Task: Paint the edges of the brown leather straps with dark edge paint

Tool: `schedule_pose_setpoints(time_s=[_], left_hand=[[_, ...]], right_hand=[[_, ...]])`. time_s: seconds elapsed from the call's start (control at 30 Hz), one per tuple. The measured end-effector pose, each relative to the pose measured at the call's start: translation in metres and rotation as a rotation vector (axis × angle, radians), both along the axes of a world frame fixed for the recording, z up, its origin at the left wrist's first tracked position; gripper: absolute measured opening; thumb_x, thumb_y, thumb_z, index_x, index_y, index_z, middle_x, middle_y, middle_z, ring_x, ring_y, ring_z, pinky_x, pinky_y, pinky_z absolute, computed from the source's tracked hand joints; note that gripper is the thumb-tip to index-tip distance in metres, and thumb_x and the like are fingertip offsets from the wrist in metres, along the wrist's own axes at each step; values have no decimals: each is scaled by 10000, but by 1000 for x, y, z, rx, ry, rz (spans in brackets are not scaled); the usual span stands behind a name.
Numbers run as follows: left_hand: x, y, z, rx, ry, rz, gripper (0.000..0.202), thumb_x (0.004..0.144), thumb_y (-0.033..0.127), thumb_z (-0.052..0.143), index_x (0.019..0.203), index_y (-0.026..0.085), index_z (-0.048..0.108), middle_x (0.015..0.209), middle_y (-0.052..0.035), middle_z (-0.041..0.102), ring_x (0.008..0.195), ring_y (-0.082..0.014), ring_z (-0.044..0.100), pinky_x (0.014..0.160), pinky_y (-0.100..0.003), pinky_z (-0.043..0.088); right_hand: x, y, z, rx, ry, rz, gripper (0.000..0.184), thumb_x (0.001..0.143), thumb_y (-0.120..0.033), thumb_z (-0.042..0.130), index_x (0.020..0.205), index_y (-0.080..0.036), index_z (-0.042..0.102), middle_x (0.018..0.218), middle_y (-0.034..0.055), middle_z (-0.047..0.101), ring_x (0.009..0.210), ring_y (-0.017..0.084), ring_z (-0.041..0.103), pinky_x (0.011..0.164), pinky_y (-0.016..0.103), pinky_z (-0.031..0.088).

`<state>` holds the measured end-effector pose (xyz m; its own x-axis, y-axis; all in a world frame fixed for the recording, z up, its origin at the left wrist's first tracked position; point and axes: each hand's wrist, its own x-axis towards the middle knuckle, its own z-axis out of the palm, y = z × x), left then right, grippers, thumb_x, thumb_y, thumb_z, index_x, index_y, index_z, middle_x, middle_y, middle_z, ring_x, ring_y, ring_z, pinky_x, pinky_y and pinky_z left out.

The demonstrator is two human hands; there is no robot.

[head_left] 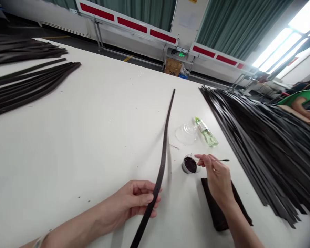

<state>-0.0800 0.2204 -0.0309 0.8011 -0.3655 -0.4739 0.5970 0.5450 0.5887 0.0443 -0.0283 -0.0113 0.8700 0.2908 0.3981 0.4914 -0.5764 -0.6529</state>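
Nearest, left hand (135, 201) gripping a narrow dark leather strap (157, 186) between thumb and fingers; strap long, dull, with small punched holes along it, curving up over the white tabletop (67, 144) to a tapered end. Right hand (217, 175) well apart, pinching a thin dark-tipped stick (223, 160) just beside an open tin of dark paste (189, 165). Folded dark cloth (217, 210) under that wrist. Beyond, clear plastic lid (186, 134) beside a green-tinted bottle (206, 132). To the right, a large fanned pile of dark straps (263, 144); far left, more strap bundles (33, 89); far right, a co-worker in a green top (298, 98)
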Motion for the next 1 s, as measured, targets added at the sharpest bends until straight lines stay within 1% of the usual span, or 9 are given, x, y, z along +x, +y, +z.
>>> schedule_pose_setpoints(time_s=[0.07, 0.13, 0.33, 0.53, 0.63, 0.73, 0.83, 0.93, 1.0], left_hand=[[2, 1, -1, 14, 5, 2, 147, 776, 208, 781, 911, 170, 740, 864, -47, 702, 770, -138, 621, 780, -328, 570], [3, 1, -2, 23, 1, 2, 138, 779, 209, 777, 909, 176, 743, 865, -42, 701, 768, -139, 614, 784, -328, 565], [3, 1, -1, 49, -9, -5, 146, 777, 224, 777, 916, 189, 750, 866, -40, 701, 755, -146, 606, 778, -331, 558], [3, 0, -1, 44, -25, -2, 126, 780, 224, 773, 896, 184, 748, 858, -40, 688, 751, -144, 594, 767, -332, 560], [2, 1, -3, 49, -22, -4, 149, 776, 224, 777, 912, 173, 747, 865, -48, 686, 762, -148, 595, 773, -335, 563], [2, 1, -2, 52, -15, -4, 156, 778, 219, 777, 923, 172, 746, 877, -55, 687, 785, -153, 604, 782, -336, 568], [3, 0, -1, 44, -2, 11, 143, 776, 215, 779, 908, 174, 744, 893, -59, 692, 807, -155, 618, 788, -333, 574], [3, -2, 0, 13, -6, 9, 168, 757, 215, 795, 902, 151, 739, 877, -66, 693, 802, -155, 629, 788, -335, 583], [2, -3, -1, -5, -23, 1, 191, 752, 219, 797, 913, 136, 736, 860, -68, 690, 790, -153, 635, 791, -339, 586]], right_hand=[[5, -2, -4, -79, -87, 15, 421, 1035, -398, 382, 778, -197, 648, 704, 10, 609, 707, 164, 570, 726, 316, 459], [7, 0, -9, -108, -114, 29, 430, 1042, -374, 368, 722, -196, 593, 692, 8, 587, 696, 159, 534, 730, 314, 446], [9, 4, -18, -158, -151, 63, 398, 1050, -335, 357, 737, -200, 562, 683, 4, 554, 723, 165, 501, 786, 325, 425], [12, 5, -22, -169, -169, 76, 404, 1049, -340, 357, 729, -202, 561, 669, 2, 556, 677, 162, 493, 765, 319, 426], [12, 5, -20, -151, -168, 68, 402, 1045, -342, 371, 725, -199, 569, 663, 1, 558, 681, 164, 496, 752, 321, 420], [8, 3, -12, -90, -170, 33, 400, 1040, -344, 382, 723, -197, 575, 673, 9, 574, 700, 170, 510, 714, 315, 416], [-4, 2, 0, 18, -142, -33, 399, 1043, -342, 367, 754, -195, 599, 699, 16, 596, 697, 168, 543, 670, 301, 422], [-25, 7, 8, 219, 12, -91, 389, 1035, -368, 384, 794, -195, 636, 747, 26, 631, 711, 175, 592, 658, 298, 440], [-39, 15, 9, 333, 128, -47, 385, 1032, -364, 392, 788, -196, 638, 776, 35, 644, 747, 189, 612, 679, 308, 448]])
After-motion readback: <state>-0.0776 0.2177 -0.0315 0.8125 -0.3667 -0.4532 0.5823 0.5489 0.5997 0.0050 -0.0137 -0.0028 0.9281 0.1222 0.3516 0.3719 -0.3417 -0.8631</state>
